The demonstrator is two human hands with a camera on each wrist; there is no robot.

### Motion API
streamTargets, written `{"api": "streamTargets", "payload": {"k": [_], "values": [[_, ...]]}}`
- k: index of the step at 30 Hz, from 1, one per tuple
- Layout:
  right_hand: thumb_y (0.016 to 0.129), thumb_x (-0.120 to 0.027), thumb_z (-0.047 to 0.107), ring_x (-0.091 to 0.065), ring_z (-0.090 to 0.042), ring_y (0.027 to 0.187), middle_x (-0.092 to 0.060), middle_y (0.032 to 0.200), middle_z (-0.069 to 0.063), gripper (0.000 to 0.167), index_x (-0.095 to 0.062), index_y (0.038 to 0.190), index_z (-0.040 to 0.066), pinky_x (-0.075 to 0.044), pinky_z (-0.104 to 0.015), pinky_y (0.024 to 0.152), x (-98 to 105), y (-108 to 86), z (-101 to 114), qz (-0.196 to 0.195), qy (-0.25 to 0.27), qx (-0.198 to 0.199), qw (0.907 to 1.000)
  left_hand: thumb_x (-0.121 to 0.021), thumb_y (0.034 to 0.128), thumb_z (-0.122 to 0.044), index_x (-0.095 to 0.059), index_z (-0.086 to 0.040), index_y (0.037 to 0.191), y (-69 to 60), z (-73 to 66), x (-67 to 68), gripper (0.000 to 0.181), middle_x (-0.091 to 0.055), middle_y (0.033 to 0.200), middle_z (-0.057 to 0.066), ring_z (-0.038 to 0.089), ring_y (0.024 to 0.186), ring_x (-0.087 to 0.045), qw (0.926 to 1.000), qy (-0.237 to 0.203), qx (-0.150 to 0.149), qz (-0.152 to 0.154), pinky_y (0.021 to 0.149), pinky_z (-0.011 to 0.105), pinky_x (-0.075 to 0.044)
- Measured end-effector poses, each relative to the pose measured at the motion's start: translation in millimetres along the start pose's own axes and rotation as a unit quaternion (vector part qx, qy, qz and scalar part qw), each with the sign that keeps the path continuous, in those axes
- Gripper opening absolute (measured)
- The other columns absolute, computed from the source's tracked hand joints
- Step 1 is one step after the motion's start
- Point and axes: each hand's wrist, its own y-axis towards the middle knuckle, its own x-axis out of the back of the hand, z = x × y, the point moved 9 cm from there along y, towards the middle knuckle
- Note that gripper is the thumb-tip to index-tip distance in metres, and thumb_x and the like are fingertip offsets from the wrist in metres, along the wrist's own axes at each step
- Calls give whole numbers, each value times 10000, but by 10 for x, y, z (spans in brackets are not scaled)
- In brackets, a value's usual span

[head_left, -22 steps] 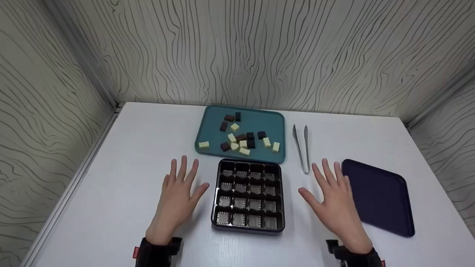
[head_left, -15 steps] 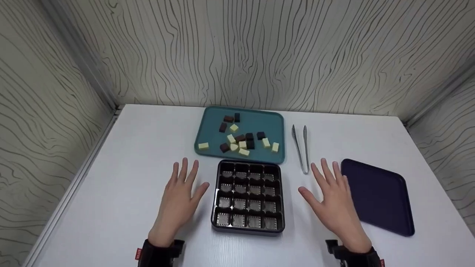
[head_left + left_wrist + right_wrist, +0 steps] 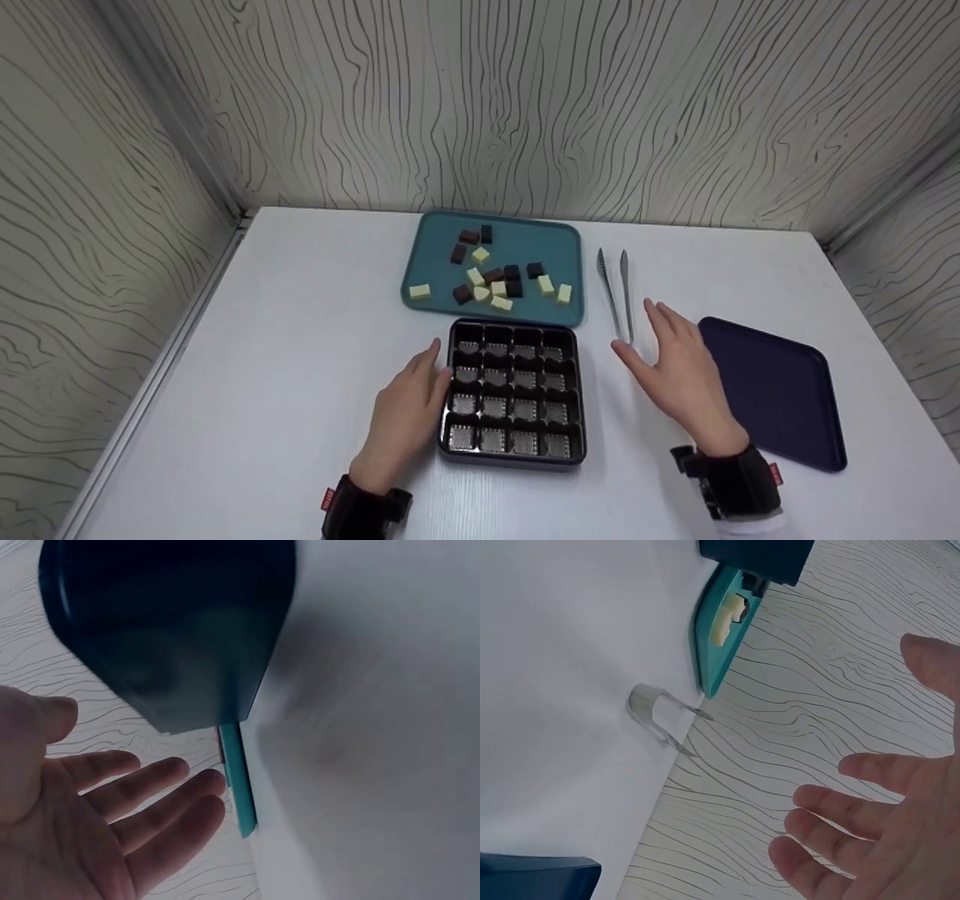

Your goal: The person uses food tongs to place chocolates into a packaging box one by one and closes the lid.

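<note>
A dark box with a grid of square compartments [image 3: 510, 459] stands at the middle front. My left hand [image 3: 405, 412] is at its left side, thumb by the rim; whether it touches cannot be told. In the left wrist view the fingers of my left hand [image 3: 112, 810] are relaxed beside the dark box wall [image 3: 172, 652]. My right hand [image 3: 686, 379] hovers with fingers extended, between the box and the navy tray, near the lower end of the metal tongs [image 3: 627, 292]. In the right wrist view my right hand [image 3: 877, 817] holds nothing; the tongs [image 3: 641, 703] lie apart from it.
Behind the box lies a teal tray [image 3: 555, 240] with several white and brown blocks, such as a white one [image 3: 420, 292] at its left. A navy tray [image 3: 780, 397] lies at the right. Patterned walls [image 3: 487, 105] stand behind and beside the white table [image 3: 285, 300].
My left hand has moved right, up to the box's left side, and turned on edge. My right hand has tilted, its fingers closer together. The whole head view has shifted slightly.
</note>
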Motion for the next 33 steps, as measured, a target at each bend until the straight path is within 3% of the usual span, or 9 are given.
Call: {"api": "streamTargets", "payload": {"k": [6, 13, 17, 19, 22, 25, 33], "values": [[1023, -635, 452, -505, -558, 1356, -495, 1484, -404, 808, -387, 1569, -90, -501, -678, 1029, -125, 403, -191, 444, -335, -70, 9984, -550, 1091, -241, -545, 16, 1495, 6, -42, -126, 479, -712, 1335, 230, 403, 1057, -762, 9998, 130, -132, -32, 894, 516, -628], [1019, -612, 437, -516, -609, 1336, -484, 1452, -471, 827, -391, 1502, -196, -482, -676, 1082, -426, 779, -397, 1150, -638, -212, 9911, -552, 1084, -183, -555, 39, 1473, 2, -59, -151, 448, -746, 1244, 219, 368, 888, -775, 9989, 350, -208, -211, 782, 476, -635], [1002, -636, 415, -683, -509, 1010, -661, 1155, -411, 674, -571, 1263, -203, -578, -582, 874, -543, 952, -444, 1331, -717, -263, 9882, -545, 1085, -168, -548, 45, 1474, -14, -80, -145, 443, -751, 1222, 215, 351, 812, -765, 9982, 453, -271, -299, 725, 462, -626], [997, -645, 400, -670, -384, 797, -690, 948, -306, 560, -623, 1083, -152, -564, -483, 708, -585, 1015, -467, 1355, -722, -294, 9877, -549, 1083, -163, -549, 45, 1472, -29, -94, -137, 441, -755, 1213, 212, 340, 776, -760, 9976, 499, -319, -364, 699, 450, -621], [996, -645, 384, -590, -259, 673, -643, 809, -183, 462, -627, 946, -75, -482, -364, 595, -634, 1069, -503, 1346, -703, -367, 9877, -564, 1074, -151, -550, 48, 1467, -49, -112, -142, 440, -761, 1187, 205, 312, 714, -741, 9967, 549, -395, -446, 652, 424, -608], [990, -657, 368, -582, -248, 663, -630, 811, -175, 448, -634, 938, -76, -468, -342, 578, -659, 1094, -527, 1214, -728, -406, 9891, -573, 1070, -148, -553, 48, 1464, -55, -117, -159, 440, -765, 1170, 198, 295, 674, -724, 9961, 561, -450, -503, 621, 412, -599], [972, -616, 181, -619, -291, 680, -666, 828, -232, 285, -641, 940, -101, -532, -430, 620, -652, 1104, -524, 837, -621, -311, 9941, -548, 1083, -157, -540, 47, 1477, -43, -131, -148, 444, -762, 1182, 197, 314, 706, -737, 9971, 498, -402, -411, 633, 418, -601]]}}
